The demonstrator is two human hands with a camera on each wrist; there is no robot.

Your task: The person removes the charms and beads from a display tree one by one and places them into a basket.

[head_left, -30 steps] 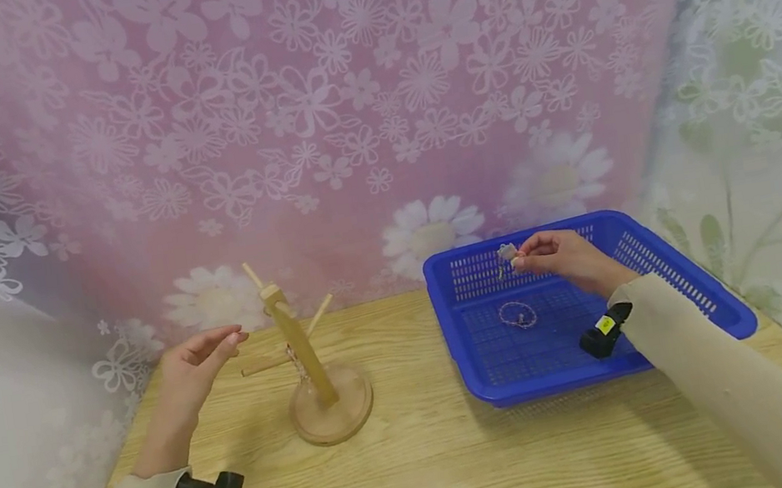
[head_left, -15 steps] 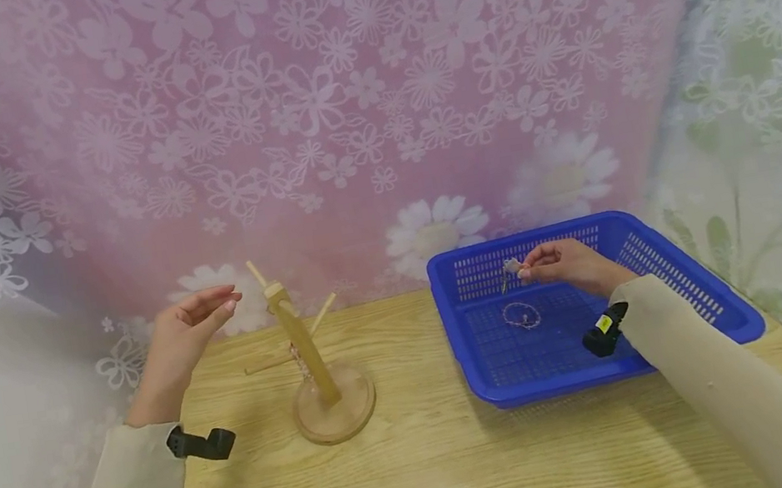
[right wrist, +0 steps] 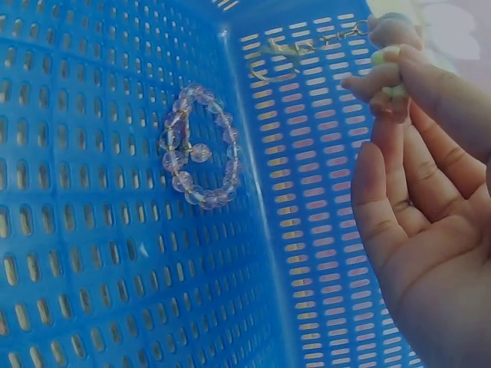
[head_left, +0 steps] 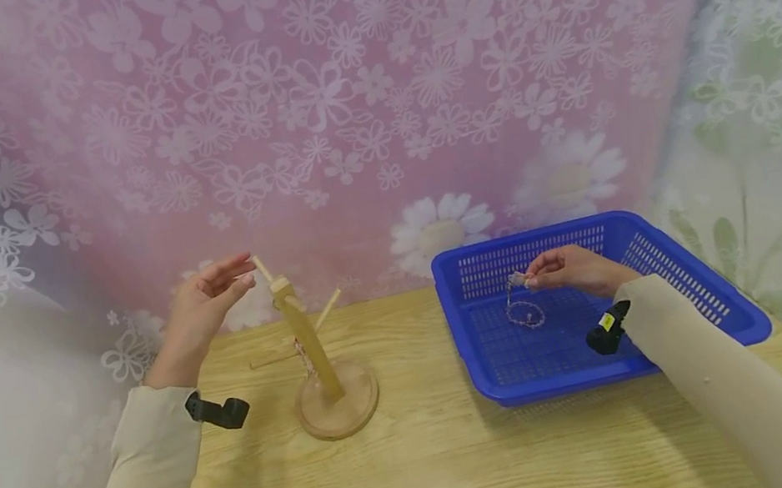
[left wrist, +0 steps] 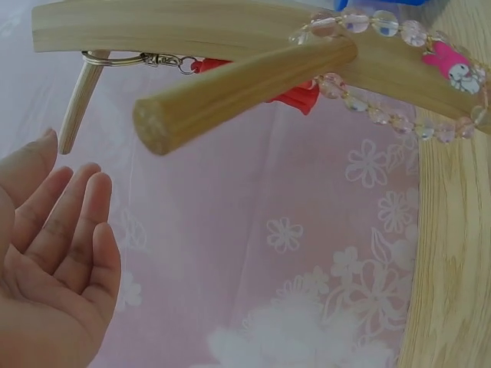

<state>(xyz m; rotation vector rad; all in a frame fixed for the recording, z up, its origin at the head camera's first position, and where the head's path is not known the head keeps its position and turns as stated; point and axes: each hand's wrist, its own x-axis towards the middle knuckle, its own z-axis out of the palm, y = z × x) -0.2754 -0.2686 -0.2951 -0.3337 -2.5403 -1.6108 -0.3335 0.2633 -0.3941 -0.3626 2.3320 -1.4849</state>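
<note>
My right hand [head_left: 577, 271] pinches a keychain [right wrist: 391, 73] between thumb and fingers, over the blue basket [head_left: 454, 336]. A small pale figure sits at the fingertips, with a gold-coloured clasp dangling from it. On the basket's floor lies a bracelet [right wrist: 201, 152] of clear pinkish beads. At the left, my left hand [head_left: 206, 301] holds nothing; its fingers are loosely extended close to the top peg of a wooden stand [head_left: 310, 340]. From the stand hang a beaded bracelet [left wrist: 383, 24] with a pink-hooded charm and a metal key ring [left wrist: 115, 59] with a red piece [left wrist: 299, 96].
The stand's pegs stick out in several directions, and its round base [head_left: 356, 418] rests on the wooden table [head_left: 423, 458]. Floral-patterned cloth [head_left: 318, 162] hangs close behind. The basket has raised, slotted walls all round.
My left hand has risen and moved right, toward the stand's top peg. With the keychain in its fingers, my right hand has come slightly lower into the basket.
</note>
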